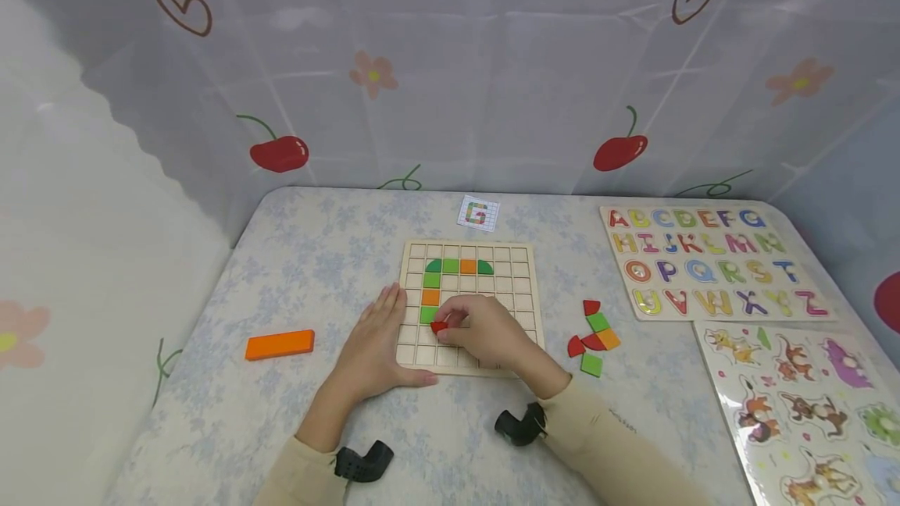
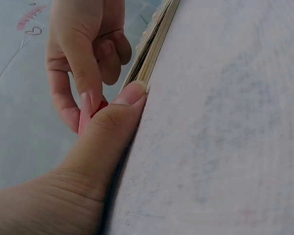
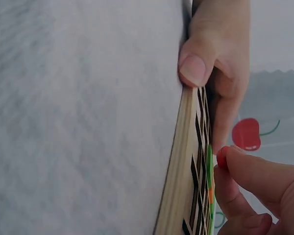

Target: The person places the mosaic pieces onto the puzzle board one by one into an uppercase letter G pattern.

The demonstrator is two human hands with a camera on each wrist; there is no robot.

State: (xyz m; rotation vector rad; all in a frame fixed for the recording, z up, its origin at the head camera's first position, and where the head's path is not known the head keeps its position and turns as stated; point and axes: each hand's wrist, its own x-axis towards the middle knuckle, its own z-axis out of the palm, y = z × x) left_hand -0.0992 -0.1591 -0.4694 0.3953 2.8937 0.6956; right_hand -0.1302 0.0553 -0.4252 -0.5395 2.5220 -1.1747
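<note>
A wooden grid board point(image 1: 520, 311) lies mid-table, with green and orange squares and two dark green quarter-round tiles set in its upper left cells. My right hand point(image 1: 485, 326) pinches a red quarter-round tile point(image 1: 439, 327) between thumb and finger, over the cell just below the lowest green square point(image 1: 429, 315). The red tile point(image 3: 222, 157) also shows at the fingertips in the right wrist view. Along the board's left edge lies my left hand point(image 1: 373, 346), fingers extended, its thumb point(image 2: 130, 95) against the near edge.
Right of the board lie loose red, green and orange tiles point(image 1: 592, 365). A small card point(image 1: 479, 213) with a coloured G pattern sits behind it. An orange block point(image 1: 280, 345) is at left; an alphabet puzzle point(image 1: 717, 256) and an animal puzzle point(image 1: 801, 389) occupy the right side.
</note>
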